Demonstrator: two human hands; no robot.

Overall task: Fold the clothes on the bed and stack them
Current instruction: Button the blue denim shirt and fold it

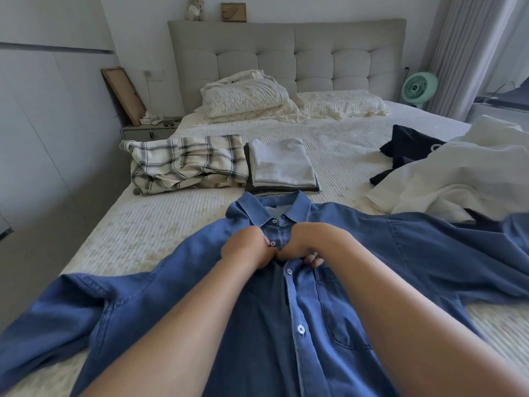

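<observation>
Buttoning the blue denim shirt (372, 253), which lies face-up on the near part of the bed (143, 233), collar far, long axis near-to-far. Left hand (247, 247) and right hand (303, 247) both pinch the placket just below the collar, knuckles touching. Remaining open buttons lie nearer, equally reachable.

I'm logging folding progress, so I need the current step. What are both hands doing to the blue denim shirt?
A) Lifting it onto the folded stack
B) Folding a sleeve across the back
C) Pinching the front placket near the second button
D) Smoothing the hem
C: the left hand and right hand meet at the placket of the blue denim shirt just below the collar, pinching the cloth by a button, with the sleeves spread flat.
</observation>
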